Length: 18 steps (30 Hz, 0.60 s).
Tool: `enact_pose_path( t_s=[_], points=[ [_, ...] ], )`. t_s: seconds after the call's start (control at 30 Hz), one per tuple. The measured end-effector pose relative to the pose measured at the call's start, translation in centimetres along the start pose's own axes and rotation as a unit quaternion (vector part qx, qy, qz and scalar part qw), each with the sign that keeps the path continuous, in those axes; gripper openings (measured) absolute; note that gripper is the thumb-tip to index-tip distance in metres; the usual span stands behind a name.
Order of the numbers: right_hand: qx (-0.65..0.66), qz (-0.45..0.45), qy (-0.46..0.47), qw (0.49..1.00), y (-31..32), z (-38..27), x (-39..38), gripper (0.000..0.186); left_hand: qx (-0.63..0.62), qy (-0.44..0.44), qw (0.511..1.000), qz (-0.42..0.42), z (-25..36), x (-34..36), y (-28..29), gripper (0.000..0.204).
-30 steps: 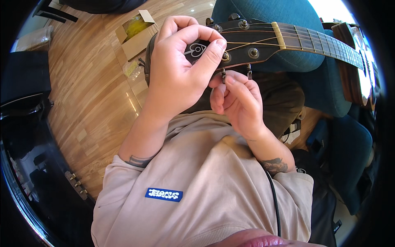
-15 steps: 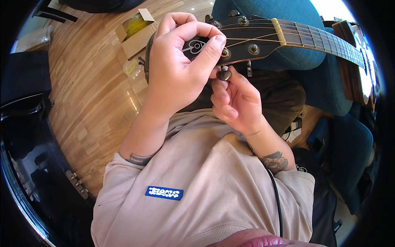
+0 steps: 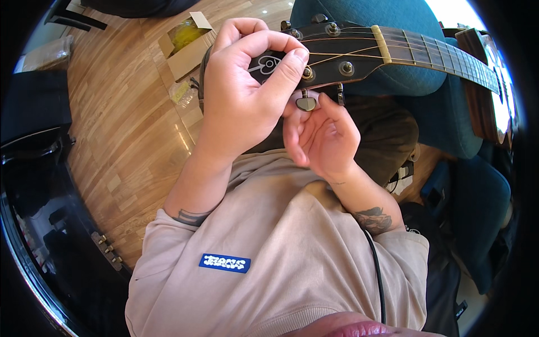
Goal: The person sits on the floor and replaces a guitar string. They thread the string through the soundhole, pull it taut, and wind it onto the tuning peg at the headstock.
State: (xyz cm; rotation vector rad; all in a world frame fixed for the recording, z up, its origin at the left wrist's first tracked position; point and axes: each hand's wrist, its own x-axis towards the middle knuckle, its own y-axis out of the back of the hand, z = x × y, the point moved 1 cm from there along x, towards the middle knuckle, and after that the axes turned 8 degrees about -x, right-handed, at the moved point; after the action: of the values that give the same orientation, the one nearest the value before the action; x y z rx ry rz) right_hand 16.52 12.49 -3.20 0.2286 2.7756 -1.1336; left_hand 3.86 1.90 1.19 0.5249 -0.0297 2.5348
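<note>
A guitar's dark headstock (image 3: 365,64) lies across the top of the view, with its neck (image 3: 443,56) running off to the right. My left hand (image 3: 247,84) is over the headstock's end, thumb and forefinger pinched at a guitar string (image 3: 342,54) close to a tuning post (image 3: 307,73). Under the near edge, my right hand (image 3: 325,132) is beside a dark tuning key (image 3: 306,104). Its thumb is just off the key, and some fingers reach behind it, partly hidden. The hand is loosely open. Another tuning key (image 3: 340,94) sits right of the thumb.
Teal upholstered seating (image 3: 455,118) is under and beside the guitar neck. An open cardboard box (image 3: 188,56) with something yellow inside stands on the wooden floor (image 3: 135,129). At left is a glossy black guitar-like body or case (image 3: 50,224). A black cable (image 3: 375,269) hangs down my shirt.
My right thumb and fingers have come off their pinch on the tuning key and spread, and the key's flat face has turned into view. My left hand has stayed in place.
</note>
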Motion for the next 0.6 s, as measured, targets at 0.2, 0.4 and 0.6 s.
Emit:
enact_pose_path(
  t_s=[0.2,0.4,0.6],
  points=[
    [0.316,-0.128,-0.112,0.934,0.8,1.0,0.3,0.054,-0.023,0.011,1.000,0.009,0.2,0.0,-0.2,0.015],
    [0.000,0.071,0.011,0.997,-0.4,-0.1,0.3,0.022,0.011,-0.023,1.000,-0.010,-0.3,0.2,0.1,0.014],
    [-0.237,0.207,0.232,0.921,-0.9,0.6,0.6,0.023,0.003,-0.017,1.000,0.000,-0.2,0.1,0.0,0.014]
  ],
)
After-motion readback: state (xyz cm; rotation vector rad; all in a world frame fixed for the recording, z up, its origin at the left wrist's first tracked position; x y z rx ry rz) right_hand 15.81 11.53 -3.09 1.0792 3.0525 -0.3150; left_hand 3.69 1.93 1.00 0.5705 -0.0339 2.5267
